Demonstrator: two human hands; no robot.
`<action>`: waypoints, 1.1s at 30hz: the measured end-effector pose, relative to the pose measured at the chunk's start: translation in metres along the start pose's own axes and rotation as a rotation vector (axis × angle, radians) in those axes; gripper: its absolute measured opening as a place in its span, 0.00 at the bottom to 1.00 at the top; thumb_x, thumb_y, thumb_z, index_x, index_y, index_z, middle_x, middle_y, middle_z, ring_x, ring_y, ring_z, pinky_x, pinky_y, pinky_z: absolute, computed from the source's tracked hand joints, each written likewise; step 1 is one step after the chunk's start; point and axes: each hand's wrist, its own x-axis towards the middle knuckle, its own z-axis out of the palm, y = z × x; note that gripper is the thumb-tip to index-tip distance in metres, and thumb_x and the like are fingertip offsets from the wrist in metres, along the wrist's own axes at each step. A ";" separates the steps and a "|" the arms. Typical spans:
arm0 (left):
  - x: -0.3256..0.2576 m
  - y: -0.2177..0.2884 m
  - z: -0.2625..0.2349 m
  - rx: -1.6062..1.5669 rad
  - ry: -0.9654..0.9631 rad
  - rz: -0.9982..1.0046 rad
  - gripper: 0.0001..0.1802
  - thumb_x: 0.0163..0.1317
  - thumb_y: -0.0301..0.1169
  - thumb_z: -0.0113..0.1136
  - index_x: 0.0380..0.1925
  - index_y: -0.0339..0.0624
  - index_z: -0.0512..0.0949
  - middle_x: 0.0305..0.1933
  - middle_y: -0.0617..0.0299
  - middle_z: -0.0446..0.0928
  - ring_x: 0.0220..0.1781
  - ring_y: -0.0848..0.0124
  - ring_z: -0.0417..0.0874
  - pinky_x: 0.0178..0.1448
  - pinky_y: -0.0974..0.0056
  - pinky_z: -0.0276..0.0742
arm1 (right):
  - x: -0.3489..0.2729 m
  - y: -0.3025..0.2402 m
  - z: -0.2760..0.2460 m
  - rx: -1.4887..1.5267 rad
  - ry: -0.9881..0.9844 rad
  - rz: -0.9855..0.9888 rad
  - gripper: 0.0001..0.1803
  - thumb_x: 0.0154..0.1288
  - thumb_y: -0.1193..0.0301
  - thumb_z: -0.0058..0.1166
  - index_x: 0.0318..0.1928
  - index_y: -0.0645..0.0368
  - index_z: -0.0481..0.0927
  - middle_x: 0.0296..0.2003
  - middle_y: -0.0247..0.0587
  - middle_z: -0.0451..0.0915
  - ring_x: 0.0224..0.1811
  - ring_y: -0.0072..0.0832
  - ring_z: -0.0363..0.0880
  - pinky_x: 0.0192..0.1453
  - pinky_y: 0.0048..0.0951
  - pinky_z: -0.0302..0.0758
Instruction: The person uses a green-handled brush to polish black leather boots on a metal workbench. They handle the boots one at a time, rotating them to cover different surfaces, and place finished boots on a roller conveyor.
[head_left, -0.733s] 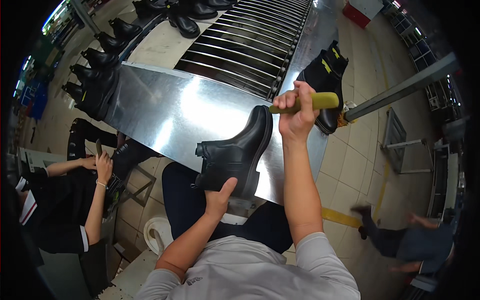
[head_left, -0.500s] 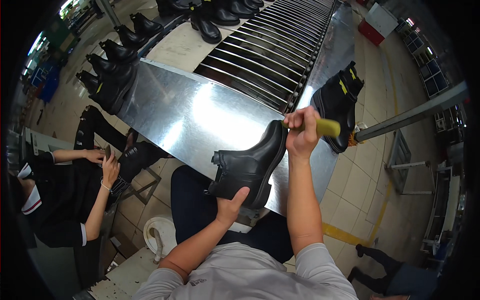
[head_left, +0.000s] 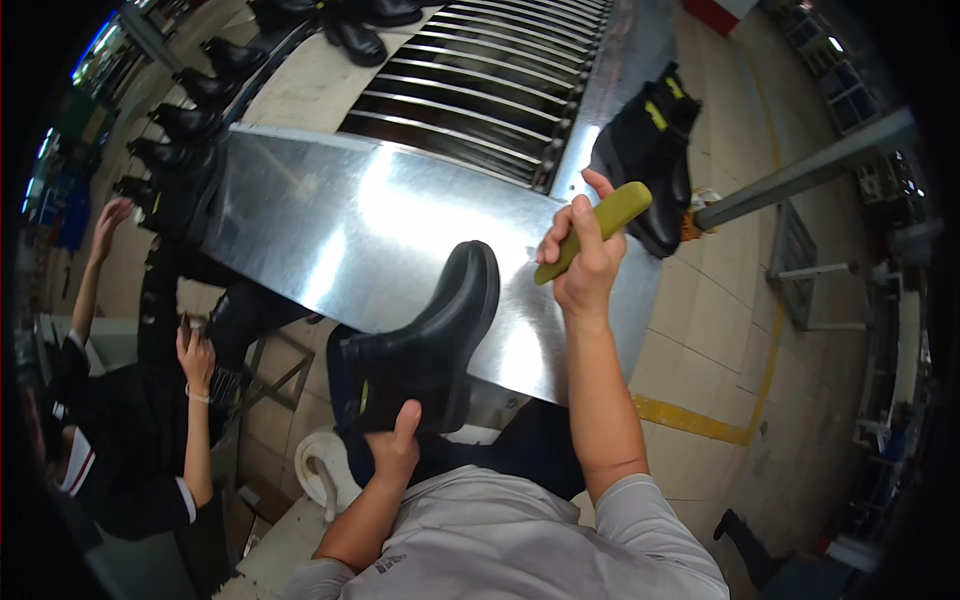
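A black ankle boot [head_left: 425, 345] lies over the front edge of the metal table [head_left: 290, 215], its toe pointing away from me. My left hand [head_left: 396, 447] is closed on the boot's near, upper part, with the thumb on the outside. Right of the boot's toe, my right hand [head_left: 588, 262] grips an olive-green oblong bar [head_left: 620, 208], held slantwise and apart from the boot. Whether the bar has bristles or a blade beneath, I cannot see.
A roller conveyor [head_left: 470, 85] runs away behind the table. Several black boots [head_left: 185, 122] line the left; more boots [head_left: 650, 150] stand at the table's right edge. A co-worker's hand [head_left: 196, 358] is at the lower left. A grey post [head_left: 810, 170] slants in from the right.
The bar has come away from the boot's sole edge and tilted upright. The boot and my left hand have shifted left and nearer me. The co-worker's one arm has reached up toward the boots.
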 end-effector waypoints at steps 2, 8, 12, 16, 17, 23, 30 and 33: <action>-0.016 0.011 -0.025 0.367 0.058 0.125 0.27 0.66 0.32 0.70 0.62 0.32 0.77 0.59 0.54 0.83 0.58 0.66 0.84 0.64 0.62 0.78 | -0.007 0.014 -0.002 -0.023 -0.004 0.059 0.25 0.75 0.63 0.59 0.62 0.66 0.70 0.23 0.33 0.72 0.17 0.19 0.70 0.23 0.23 0.69; -0.003 -0.001 -0.074 0.797 -0.040 0.267 0.24 0.59 0.34 0.78 0.50 0.33 0.82 0.44 0.52 0.87 0.41 0.59 0.89 0.44 0.63 0.83 | -0.041 0.061 0.030 0.065 0.010 0.262 0.16 0.73 0.63 0.62 0.48 0.64 0.78 0.23 0.33 0.73 0.18 0.20 0.70 0.23 0.23 0.70; 0.011 0.027 -0.025 0.721 -0.107 0.275 0.28 0.57 0.30 0.79 0.55 0.28 0.79 0.43 0.49 0.86 0.39 0.60 0.89 0.47 0.64 0.84 | -0.035 0.051 0.020 0.008 0.020 0.253 0.15 0.74 0.62 0.61 0.46 0.63 0.77 0.24 0.32 0.74 0.18 0.18 0.70 0.20 0.22 0.68; 0.007 0.033 0.050 0.757 -0.241 0.382 0.51 0.53 0.34 0.82 0.71 0.21 0.63 0.62 0.33 0.77 0.61 0.47 0.85 0.63 0.55 0.81 | -0.016 0.043 -0.008 -0.151 0.072 0.315 0.16 0.71 0.60 0.63 0.46 0.60 0.77 0.29 0.34 0.77 0.18 0.16 0.70 0.18 0.20 0.63; 0.006 0.031 0.063 0.823 -0.277 0.420 0.56 0.53 0.36 0.82 0.74 0.22 0.58 0.69 0.29 0.71 0.68 0.45 0.81 0.67 0.53 0.79 | -0.016 0.045 -0.013 -0.193 0.081 0.343 0.17 0.70 0.60 0.64 0.47 0.60 0.77 0.31 0.34 0.78 0.19 0.16 0.71 0.18 0.19 0.63; 0.086 0.022 0.056 0.336 -0.401 0.297 0.45 0.79 0.61 0.32 0.71 0.27 0.68 0.70 0.39 0.74 0.77 0.52 0.70 0.81 0.52 0.60 | -0.023 0.086 -0.016 -0.490 0.131 0.119 0.14 0.70 0.60 0.65 0.43 0.58 0.81 0.26 0.30 0.79 0.22 0.14 0.71 0.23 0.18 0.65; 0.220 -0.028 0.108 0.548 -0.243 0.195 0.21 0.71 0.40 0.65 0.52 0.32 0.80 0.49 0.52 0.85 0.54 0.62 0.83 0.63 0.59 0.75 | -0.022 0.061 -0.014 0.090 0.064 0.391 0.18 0.74 0.57 0.62 0.45 0.61 0.77 0.26 0.36 0.78 0.18 0.17 0.72 0.18 0.20 0.67; 0.217 -0.032 0.106 0.030 -0.209 0.133 0.13 0.68 0.32 0.67 0.47 0.36 0.81 0.41 0.62 0.82 0.45 0.77 0.80 0.53 0.69 0.75 | -0.021 0.059 -0.013 0.169 0.064 0.300 0.19 0.75 0.57 0.61 0.47 0.61 0.76 0.26 0.38 0.79 0.19 0.18 0.73 0.19 0.20 0.67</action>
